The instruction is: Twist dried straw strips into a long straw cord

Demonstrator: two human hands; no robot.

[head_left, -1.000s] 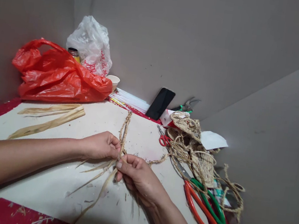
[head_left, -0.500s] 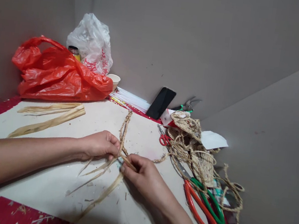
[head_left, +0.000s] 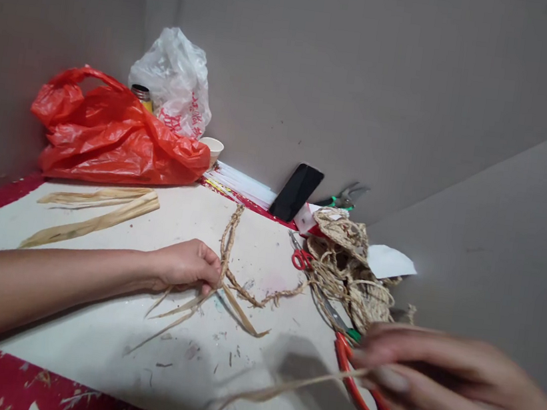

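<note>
My left hand point(head_left: 187, 266) rests on the white tabletop point(head_left: 99, 337), its fingers pinched on the near end of a braided straw cord point(head_left: 228, 239) that runs away toward the wall. Loose straw ends point(head_left: 173, 316) fan out beneath it. My right hand point(head_left: 456, 384) is raised close to the camera at the lower right, blurred by motion, with fingers closed on a long thin straw strip point(head_left: 280, 387) that trails down to the left.
A red plastic bag point(head_left: 111, 133) and a white bag point(head_left: 176, 81) sit at the back left, with flat straw leaves point(head_left: 94, 211) in front. A black phone point(head_left: 296, 191) leans on the wall. A pile of woven straw point(head_left: 350, 269), small red scissors point(head_left: 301, 256) and large red-and-green scissors point(head_left: 360, 391) lie at right.
My right hand has pulled away from the braid toward the camera and to the right, drawing a long straw strip with it. The left hand stays pinched on the braid.
</note>
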